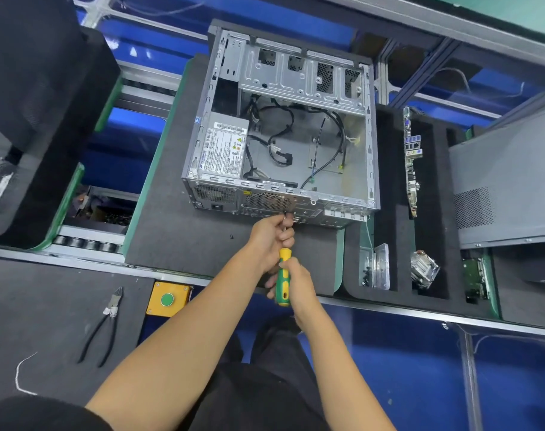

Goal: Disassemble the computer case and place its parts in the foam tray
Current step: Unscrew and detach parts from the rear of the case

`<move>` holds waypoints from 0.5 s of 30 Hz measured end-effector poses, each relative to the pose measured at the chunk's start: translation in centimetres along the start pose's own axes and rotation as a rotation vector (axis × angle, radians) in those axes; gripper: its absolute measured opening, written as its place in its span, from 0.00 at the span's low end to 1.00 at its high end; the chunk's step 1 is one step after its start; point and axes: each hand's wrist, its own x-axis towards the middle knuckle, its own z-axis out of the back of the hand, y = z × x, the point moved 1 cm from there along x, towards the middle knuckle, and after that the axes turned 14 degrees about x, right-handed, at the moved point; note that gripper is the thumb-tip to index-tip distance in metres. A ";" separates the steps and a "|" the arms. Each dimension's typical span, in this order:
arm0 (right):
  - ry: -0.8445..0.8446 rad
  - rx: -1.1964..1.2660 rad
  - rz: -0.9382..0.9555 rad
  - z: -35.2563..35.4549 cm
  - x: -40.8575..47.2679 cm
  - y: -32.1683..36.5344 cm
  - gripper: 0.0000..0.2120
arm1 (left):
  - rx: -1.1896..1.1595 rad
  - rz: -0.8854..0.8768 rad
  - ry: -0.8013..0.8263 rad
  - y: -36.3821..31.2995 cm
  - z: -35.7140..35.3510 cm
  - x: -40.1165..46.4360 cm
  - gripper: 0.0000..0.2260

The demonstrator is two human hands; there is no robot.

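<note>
The left hand (pixel 272 236) pinches the metal shaft of the screwdriver (pixel 283 276) just behind its tip, steadying it against the rear panel of the computer case (pixel 280 126); just behind that pinch, the right hand (pixel 297 283) wraps its fingers round the yellow-and-green handle. To do this step well, the tool's shaft probably needs to stay square to the panel, with firm forward pressure while the right hand turns, so the tip does not slip from the screw, which is too small to make out. The screwdriver's long axis runs from the handle near the body forward to the tip. The case lies on its side beyond the grip, open side up, rear panel toward the person, with the foam tray (pixel 433 290) to the right.
</note>
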 end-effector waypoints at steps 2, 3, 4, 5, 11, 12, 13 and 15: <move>0.013 0.095 -0.069 0.3 -0.3 -0.6 0.17 | 0.002 -0.008 -0.004 0.1 0.1 -0.1 0.12; 0.006 0.142 -0.074 0.3 -0.3 -0.8 0.17 | 0.010 -0.015 -0.010 0.0 0.0 -0.1 0.12; -0.004 0.178 -0.068 0.2 -0.3 -0.6 0.16 | 0.018 -0.026 -0.017 0.0 0.0 -0.2 0.12; -0.021 0.193 -0.048 0.1 -0.2 -0.3 0.13 | 0.026 -0.035 -0.022 -0.1 -0.1 -0.3 0.12; -0.168 -0.058 0.218 0.1 0.5 -0.1 0.13 | 0.067 -0.043 -0.035 0.0 -0.2 -0.3 0.13; -0.154 -0.038 0.193 0.1 0.5 0.0 0.11 | 0.063 -0.038 -0.031 0.0 -0.2 -0.2 0.13; -0.130 0.015 0.132 0.1 0.4 0.1 0.07 | 0.056 -0.034 -0.026 0.0 -0.1 -0.2 0.13; -0.055 0.119 -0.030 0.2 0.2 0.0 0.10 | 0.051 -0.027 -0.019 -0.1 0.0 -0.2 0.13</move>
